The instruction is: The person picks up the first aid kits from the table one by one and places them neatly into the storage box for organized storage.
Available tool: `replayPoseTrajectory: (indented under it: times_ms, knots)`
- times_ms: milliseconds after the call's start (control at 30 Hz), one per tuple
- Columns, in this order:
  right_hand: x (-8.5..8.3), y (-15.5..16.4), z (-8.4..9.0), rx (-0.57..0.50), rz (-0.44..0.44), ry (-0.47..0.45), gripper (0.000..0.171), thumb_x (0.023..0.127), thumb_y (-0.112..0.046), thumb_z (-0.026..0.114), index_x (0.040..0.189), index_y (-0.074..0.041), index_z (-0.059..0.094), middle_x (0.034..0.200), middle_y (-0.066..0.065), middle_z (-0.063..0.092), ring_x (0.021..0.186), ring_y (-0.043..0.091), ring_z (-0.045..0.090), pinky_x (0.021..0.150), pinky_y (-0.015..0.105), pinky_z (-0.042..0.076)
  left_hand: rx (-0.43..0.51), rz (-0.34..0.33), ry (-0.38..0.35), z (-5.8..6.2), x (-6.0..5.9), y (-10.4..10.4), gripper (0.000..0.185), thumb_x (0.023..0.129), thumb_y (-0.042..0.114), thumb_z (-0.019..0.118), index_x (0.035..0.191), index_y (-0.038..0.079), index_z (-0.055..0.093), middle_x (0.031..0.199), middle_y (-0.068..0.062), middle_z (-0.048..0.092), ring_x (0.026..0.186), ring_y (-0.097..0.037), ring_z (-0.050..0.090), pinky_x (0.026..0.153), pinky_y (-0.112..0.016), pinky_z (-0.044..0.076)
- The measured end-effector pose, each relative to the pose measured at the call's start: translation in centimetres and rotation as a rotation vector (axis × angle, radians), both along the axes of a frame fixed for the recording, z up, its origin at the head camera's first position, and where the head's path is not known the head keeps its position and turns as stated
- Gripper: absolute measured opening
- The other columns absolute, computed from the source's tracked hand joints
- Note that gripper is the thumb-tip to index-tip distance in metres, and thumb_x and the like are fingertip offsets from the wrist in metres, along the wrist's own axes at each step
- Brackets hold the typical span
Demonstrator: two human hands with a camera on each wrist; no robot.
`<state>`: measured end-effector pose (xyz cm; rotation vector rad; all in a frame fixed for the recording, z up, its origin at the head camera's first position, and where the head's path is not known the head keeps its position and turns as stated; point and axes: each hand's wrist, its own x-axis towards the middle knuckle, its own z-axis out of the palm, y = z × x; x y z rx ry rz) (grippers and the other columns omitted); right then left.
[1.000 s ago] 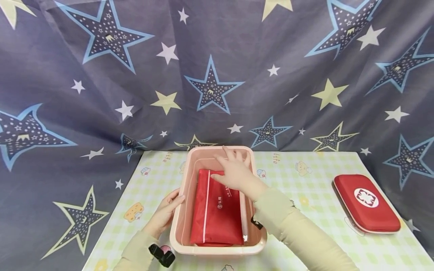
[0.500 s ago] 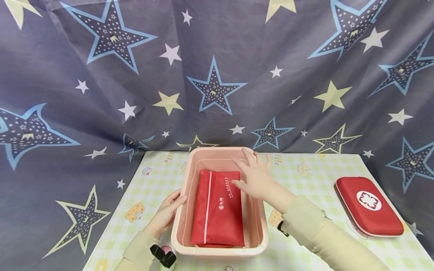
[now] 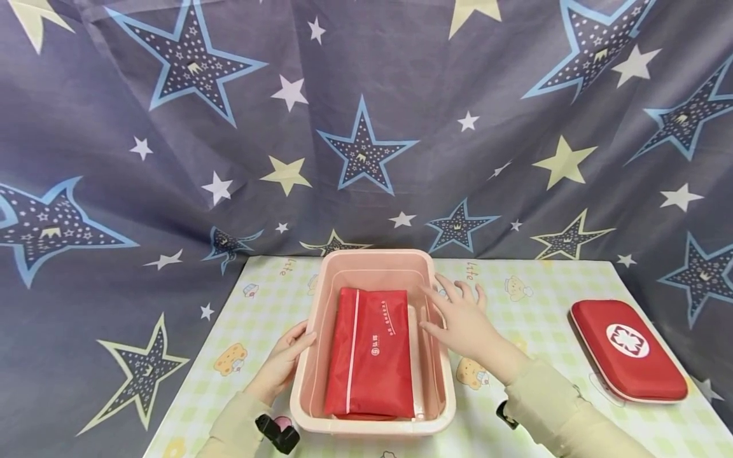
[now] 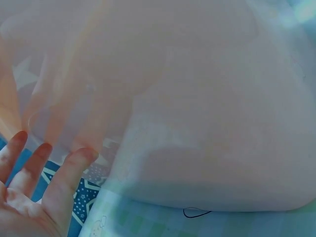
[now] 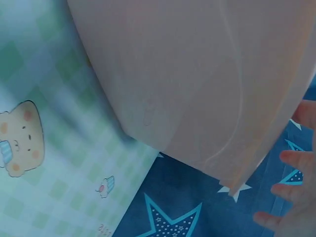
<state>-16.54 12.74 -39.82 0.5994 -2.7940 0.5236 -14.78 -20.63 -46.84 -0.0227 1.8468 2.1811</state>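
Observation:
A pink plastic basin (image 3: 375,425) stands on the table with a flat red pouch (image 3: 372,356) lying inside it. The pouch has white print and a pale stripe down its left part. My left hand (image 3: 280,362) holds the basin's left rim, thumb over the edge and fingers against the outer wall; the left wrist view shows those fingertips (image 4: 81,158) by the translucent side. Over the right rim is my right hand (image 3: 466,324), its fingers spread and relaxed, thumb and index toward the inside. In the right wrist view its fingers (image 5: 296,160) are beside the basin's wall (image 5: 163,74).
A red hard case (image 3: 630,350) with a white round emblem lies on the table's right side. Green checked cloth (image 3: 532,318) covers the table. Behind its back edge hangs a dark star-patterned curtain (image 3: 246,127).
My right hand has moved right and a little down, from above the pouch out to the basin's right rim. The left hand keeps its hold; basin and pouch stay put.

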Motion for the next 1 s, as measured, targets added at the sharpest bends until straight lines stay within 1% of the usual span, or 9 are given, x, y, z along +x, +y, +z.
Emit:
replayPoseTrajectory:
  times_ms: [100,233,367,433,600,667,833,1000]
  knots:
    - [0.2,0.5,-0.4,-0.037,-0.013,-0.018,0.056,0.083,-0.039,0.067,0.132,-0.016,0.054,0.144,0.017,0.039,0.125,0.049,0.033,0.1,0.073,0.01,0.002,0.002,0.0,0.0,0.1,0.0,0.056,0.097,0.019,0.05,0.144,-0.004,0.028,0.118,-0.004,0.058,0.104,-0.015,0.061,0.086,-0.029,0.053]
    - [0.4,1.7,-1.1,-0.063,-0.026,-0.033,0.055,0.084,-0.042,0.064,0.132,-0.016,0.054,0.146,0.018,0.037,0.127,0.051,0.03,0.1,0.074,0.008,0.0,-0.001,0.004,0.0,0.1,-0.1,0.057,0.097,0.02,0.05,0.144,-0.004,0.028,0.12,-0.005,0.057,0.104,-0.014,0.061,0.087,-0.028,0.053]
    - [0.5,3.4,-1.9,-0.061,-0.036,-0.031,0.056,0.086,-0.042,0.062,0.134,-0.015,0.052,0.147,0.019,0.034,0.127,0.05,0.031,0.099,0.075,0.009,0.001,0.001,0.016,-0.1,0.1,-0.1,0.055,0.098,0.018,0.05,0.143,-0.004,0.029,0.119,-0.004,0.057,0.103,-0.014,0.061,0.086,-0.028,0.053]
    - [0.5,4.4,-2.2,-0.05,-0.044,-0.022,0.057,0.087,-0.041,0.062,0.136,-0.014,0.05,0.147,0.02,0.033,0.125,0.05,0.033,0.099,0.074,0.011,0.003,-0.001,0.021,-0.2,0.0,-0.2,0.054,0.098,0.018,0.05,0.143,-0.004,0.03,0.117,-0.003,0.058,0.103,-0.014,0.061,0.085,-0.028,0.053]
    - [0.6,6.8,-2.9,-0.008,-0.076,0.009,0.06,0.086,-0.036,0.064,0.136,-0.009,0.048,0.145,0.025,0.034,0.121,0.052,0.04,0.098,0.068,0.027,0.023,-0.03,0.034,-0.2,0.0,-0.4,0.053,0.098,0.018,0.048,0.143,-0.003,0.029,0.116,-0.001,0.059,0.104,-0.014,0.061,0.086,-0.029,0.053]
    - [0.6,7.7,-3.1,0.002,-0.093,0.007,0.061,0.086,-0.036,0.064,0.137,-0.008,0.047,0.144,0.027,0.034,0.12,0.053,0.041,0.097,0.067,0.032,0.036,-0.044,0.038,-0.3,-0.1,-0.5,0.052,0.099,0.018,0.047,0.143,-0.002,0.029,0.116,-0.001,0.059,0.104,-0.014,0.061,0.087,-0.029,0.053]
    - [0.8,9.9,-3.8,0.014,-0.145,0.004,0.062,0.085,-0.037,0.065,0.136,-0.006,0.047,0.143,0.03,0.033,0.116,0.057,0.042,0.092,0.069,0.035,0.037,-0.06,0.033,-0.4,-0.1,-0.5,0.053,0.099,0.019,0.046,0.144,-0.003,0.027,0.117,0.0,0.06,0.105,-0.014,0.062,0.088,-0.03,0.053]
    - [1.1,12.9,-5.0,0.06,-0.2,0.014,0.062,0.084,-0.041,0.065,0.133,-0.007,0.048,0.139,0.03,0.036,0.107,0.058,0.047,0.088,0.07,0.035,0.011,-0.048,0.02,-0.4,-0.1,-0.4,0.056,0.099,0.02,0.047,0.145,-0.003,0.025,0.12,-0.002,0.057,0.107,-0.015,0.06,0.09,-0.03,0.052]
